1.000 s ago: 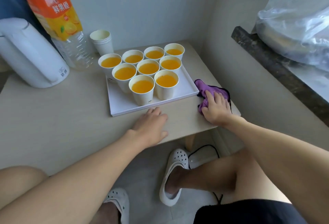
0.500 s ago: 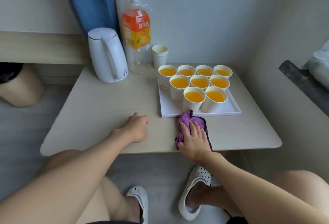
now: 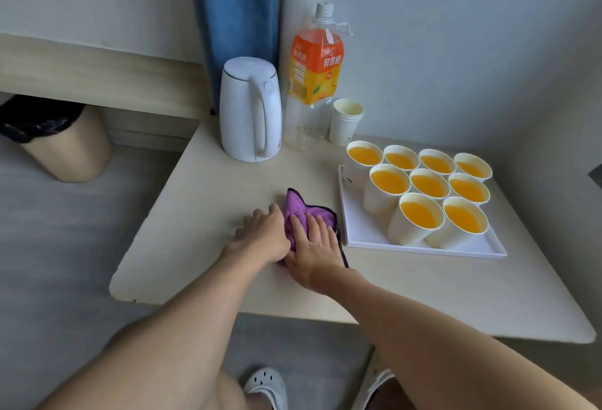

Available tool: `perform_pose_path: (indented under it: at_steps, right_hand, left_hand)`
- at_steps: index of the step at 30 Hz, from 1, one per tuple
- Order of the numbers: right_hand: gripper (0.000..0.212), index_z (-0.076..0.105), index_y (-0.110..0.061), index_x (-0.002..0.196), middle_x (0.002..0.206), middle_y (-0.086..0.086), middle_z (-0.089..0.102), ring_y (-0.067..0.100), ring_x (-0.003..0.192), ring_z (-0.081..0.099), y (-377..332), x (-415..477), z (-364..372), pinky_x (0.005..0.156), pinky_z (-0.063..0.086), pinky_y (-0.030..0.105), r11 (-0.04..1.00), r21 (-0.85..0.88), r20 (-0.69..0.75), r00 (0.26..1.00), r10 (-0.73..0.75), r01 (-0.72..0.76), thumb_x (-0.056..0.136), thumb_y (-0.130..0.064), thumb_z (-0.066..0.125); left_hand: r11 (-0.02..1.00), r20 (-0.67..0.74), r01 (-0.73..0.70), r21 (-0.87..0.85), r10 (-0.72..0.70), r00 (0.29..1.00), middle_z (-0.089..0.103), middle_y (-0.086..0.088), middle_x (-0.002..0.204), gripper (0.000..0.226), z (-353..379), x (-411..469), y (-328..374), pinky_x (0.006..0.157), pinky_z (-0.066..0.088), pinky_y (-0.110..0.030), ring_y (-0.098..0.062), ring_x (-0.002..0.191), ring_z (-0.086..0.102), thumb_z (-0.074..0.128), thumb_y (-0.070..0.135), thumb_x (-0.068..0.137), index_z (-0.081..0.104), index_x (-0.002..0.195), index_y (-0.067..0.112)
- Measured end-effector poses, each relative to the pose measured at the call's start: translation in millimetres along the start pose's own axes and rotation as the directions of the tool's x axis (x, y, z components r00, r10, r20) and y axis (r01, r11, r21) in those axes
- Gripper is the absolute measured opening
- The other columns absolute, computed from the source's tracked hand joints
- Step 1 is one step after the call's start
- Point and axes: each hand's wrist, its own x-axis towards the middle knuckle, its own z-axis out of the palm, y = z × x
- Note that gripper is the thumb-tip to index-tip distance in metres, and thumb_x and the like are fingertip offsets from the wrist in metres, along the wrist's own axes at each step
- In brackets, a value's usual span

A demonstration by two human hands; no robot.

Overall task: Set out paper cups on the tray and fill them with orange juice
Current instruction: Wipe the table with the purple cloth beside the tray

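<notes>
Cloth (image 3: 295, 205) pressed under right hand (image 3: 314, 246)

A home room: kettle (image 3: 250, 110), curtain (image 3: 234, 18), lined bin (image 3: 55, 136).

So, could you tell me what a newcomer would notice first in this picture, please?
Nine paper cups of orange juice crowd the white tray on the right of the table. Left of it, the right hand presses a purple cloth flat, the left hand touching its edge. A white kettle stands behind.
</notes>
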Motion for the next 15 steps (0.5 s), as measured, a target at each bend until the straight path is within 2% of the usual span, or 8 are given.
perform_pose_path:
  at_steps: [5, 10, 12, 15]
  right_hand:
    - [0.074, 0.004, -0.027, 0.158, 0.165, 0.008, -0.001, 0.026, 0.152, -0.006, -2.9, 60.3, -15.8, 0.121, -0.007, 0.042, 0.991, 0.056, -0.037, 0.992, 0.121, -0.119, 0.095, -0.038, 0.04]
    - [0.072, 0.009, -0.027, 0.157, 0.165, 0.007, 0.003, 0.025, 0.152, -0.003, 5.8, 111.3, -27.0, 0.122, -0.006, 0.041, 0.985, 0.06, -0.071, 0.984, 0.165, -0.161, 0.094, -0.036, 0.041]
    - [0.072, 0.01, -0.027, 0.157, 0.164, 0.007, 0.004, 0.025, 0.151, -0.002, 7.2, 128.5, -29.2, 0.122, -0.005, 0.042, 0.984, 0.064, -0.08, 0.982, 0.169, -0.164, 0.093, -0.036, 0.042]
    - [0.072, 0.01, -0.027, 0.157, 0.165, 0.007, 0.004, 0.025, 0.151, -0.004, 1.8, 140.3, -29.6, 0.122, -0.006, 0.042, 0.984, 0.041, -0.08, 0.981, 0.177, -0.174, 0.093, -0.037, 0.041]
  left_hand:
    - [0.996, 0.001, 0.002, 0.088, -0.002, 1.0, 0.04, -0.012, 0.138, 0.034, -8.3, 29.9, -16.4, 0.105, 0.035, -0.046, -0.034, 0.135, 0.036, 0.057, 0.027, 0.097, 0.046, 0.127, 0.016]
    - [0.989, 0.023, 0.006, 0.15, -0.01, 1.0, 0.035, -0.007, 0.135, 0.049, -12.7, 52.8, -30.8, 0.106, 0.034, -0.047, -0.032, 0.132, 0.032, 0.066, 0.031, 0.088, 0.045, 0.132, 0.025]
    - [0.987, 0.038, -0.006, 0.158, 0.0, 0.999, 0.033, -0.005, 0.136, 0.054, -14.9, 58.8, -31.4, 0.107, 0.034, -0.048, -0.031, 0.133, 0.031, 0.068, 0.031, 0.085, 0.045, 0.134, 0.027]
    - [0.987, 0.035, -0.003, 0.162, -0.003, 0.999, 0.033, -0.004, 0.138, 0.052, -19.4, 65.0, -35.4, 0.108, 0.034, -0.049, -0.03, 0.133, 0.031, 0.062, 0.019, 0.088, 0.046, 0.137, 0.027]
